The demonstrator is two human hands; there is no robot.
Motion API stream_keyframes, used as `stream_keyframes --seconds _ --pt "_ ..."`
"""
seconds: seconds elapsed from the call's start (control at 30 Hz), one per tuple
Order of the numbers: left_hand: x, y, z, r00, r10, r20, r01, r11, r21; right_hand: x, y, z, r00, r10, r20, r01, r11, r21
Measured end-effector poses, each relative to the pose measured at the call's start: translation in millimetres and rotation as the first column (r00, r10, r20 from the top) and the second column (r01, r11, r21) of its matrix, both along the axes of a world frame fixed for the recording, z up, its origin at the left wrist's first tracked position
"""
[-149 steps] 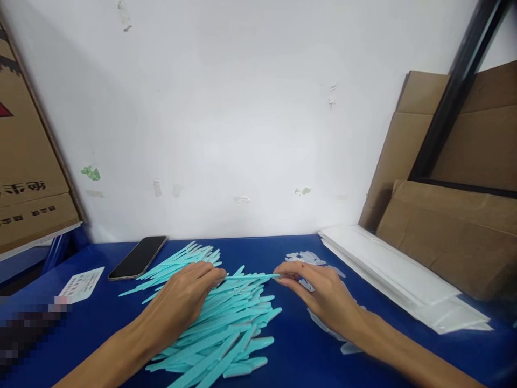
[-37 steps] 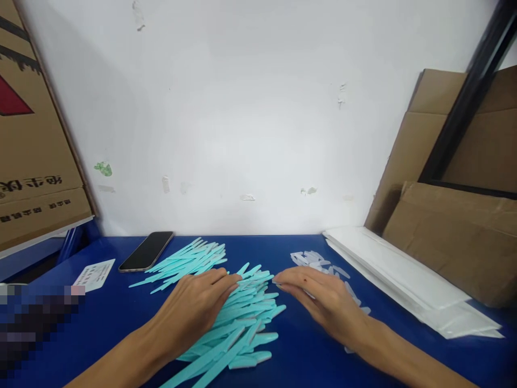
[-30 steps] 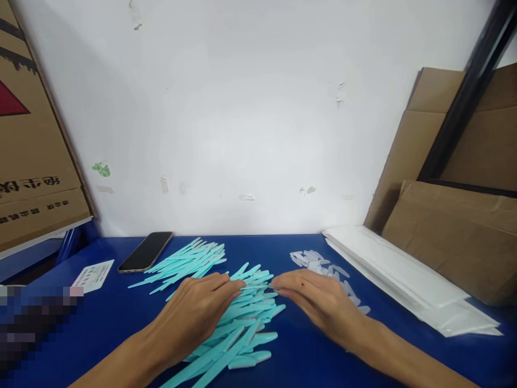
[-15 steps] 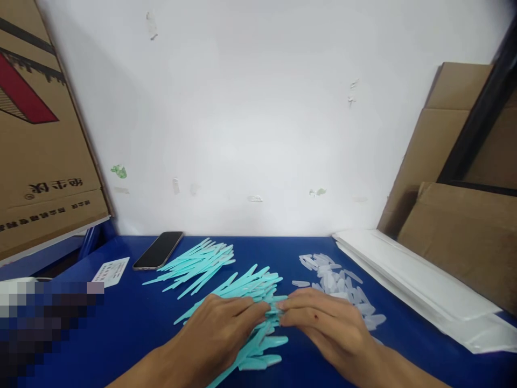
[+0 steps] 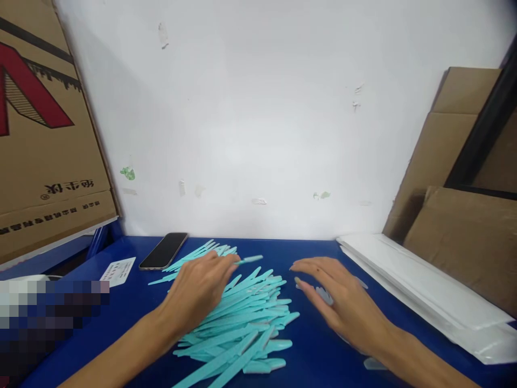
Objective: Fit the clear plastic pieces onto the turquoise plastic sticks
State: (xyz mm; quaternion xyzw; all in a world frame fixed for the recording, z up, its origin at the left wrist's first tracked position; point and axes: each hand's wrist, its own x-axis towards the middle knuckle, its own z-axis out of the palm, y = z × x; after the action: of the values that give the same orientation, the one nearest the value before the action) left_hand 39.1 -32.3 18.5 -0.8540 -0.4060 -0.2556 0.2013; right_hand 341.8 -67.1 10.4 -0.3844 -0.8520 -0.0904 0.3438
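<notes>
My left hand (image 5: pixel 200 285) pinches one teal plastic stick (image 5: pixel 247 260) with a clear cap on its far end, holding it over the smaller far bunch of teal sticks (image 5: pixel 189 256). Beneath and to the right of that hand lies the big heap of teal sticks (image 5: pixel 242 323). My right hand (image 5: pixel 339 299) hovers with fingers spread over a pile of small clear plastic caps (image 5: pixel 325 295), which it mostly hides. It holds nothing that I can see.
A black phone (image 5: pixel 163 251) and a white card (image 5: pixel 117 270) lie at the back left of the blue table (image 5: pixel 133 312). Cardboard boxes (image 5: pixel 44 140) stand at the left, flat cardboard (image 5: pixel 464 226) and white sheets (image 5: pixel 416 285) at the right. A white wall is behind.
Half a second ago both hands met at the middle over the heap. Now the left hand has carried a capped stick up and left, and the right hand has moved back over the caps.
</notes>
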Motion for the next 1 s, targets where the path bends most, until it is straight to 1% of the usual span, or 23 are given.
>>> stream_keyframes --seconds 0.03,0.07,0.13,0.23,0.3,0.4,0.47,0.53,0.6,0.7,0.83,0.93,1.0 --pt "-5.6 6.1 1.1 0.996 0.088 -0.010 -0.088 0.995 -0.042 5.1 5.2 -0.5 0.998 -0.045 0.032 0.045 0.999 -0.009" --pt "-10.8 11.7 1.5 0.992 0.126 -0.027 -0.128 0.989 -0.077 10.0 10.4 -1.5 0.995 -0.080 0.066 0.081 0.997 -0.010" --pt "-19.2 21.2 -0.1 0.983 0.168 -0.071 -0.177 0.976 -0.130 18.4 19.6 -4.6 0.984 -0.110 0.141 0.117 0.992 -0.038" --pt "-27.0 29.6 -5.6 0.968 0.224 -0.113 -0.243 0.950 -0.196 26.2 28.8 -9.7 0.975 -0.068 0.211 0.099 0.985 -0.140" --pt "-29.0 31.1 -8.5 0.963 0.239 -0.122 -0.261 0.941 -0.216 29.2 32.4 -12.5 0.973 -0.030 0.229 0.076 0.978 -0.193" --pt "-27.3 28.1 -8.8 0.967 0.220 -0.130 -0.245 0.944 -0.220 33.1 35.7 -15.2 0.968 -0.017 0.249 0.075 0.971 -0.228" --pt "-23.5 23.7 -7.1 0.977 0.166 -0.131 -0.193 0.954 -0.231 34.9 37.3 -15.8 0.967 -0.011 0.253 0.081 0.960 -0.267" --pt "-18.5 18.6 -5.2 0.987 0.100 -0.124 -0.131 0.951 -0.279 34.8 38.1 -15.4 0.968 -0.009 0.251 0.086 0.951 -0.296" --pt "-13.8 14.2 -4.2 0.993 0.063 -0.103 -0.096 0.928 -0.360 32.8 38.1 -14.3 0.965 -0.016 0.261 0.095 0.952 -0.291" --pt "-9.7 10.8 -3.7 0.994 0.073 -0.086 -0.104 0.888 -0.447 28.6 36.3 -12.8 0.957 -0.020 0.288 0.096 0.963 -0.251" --pt "-9.8 10.4 -2.7 0.986 0.131 -0.101 -0.164 0.854 -0.494 24.1 31.1 -11.0 0.951 -0.030 0.309 0.086 0.982 -0.167" --pt "-11.0 10.0 -2.9 0.986 0.140 -0.092 -0.168 0.846 -0.506 20.0 25.4 -8.5 0.947 -0.066 0.316 0.112 0.985 -0.128" --pt "-11.3 9.2 -3.9 0.988 0.132 -0.084 -0.157 0.850 -0.503 16.6 21.8 -6.7 0.949 -0.074 0.308 0.122 0.983 -0.140"
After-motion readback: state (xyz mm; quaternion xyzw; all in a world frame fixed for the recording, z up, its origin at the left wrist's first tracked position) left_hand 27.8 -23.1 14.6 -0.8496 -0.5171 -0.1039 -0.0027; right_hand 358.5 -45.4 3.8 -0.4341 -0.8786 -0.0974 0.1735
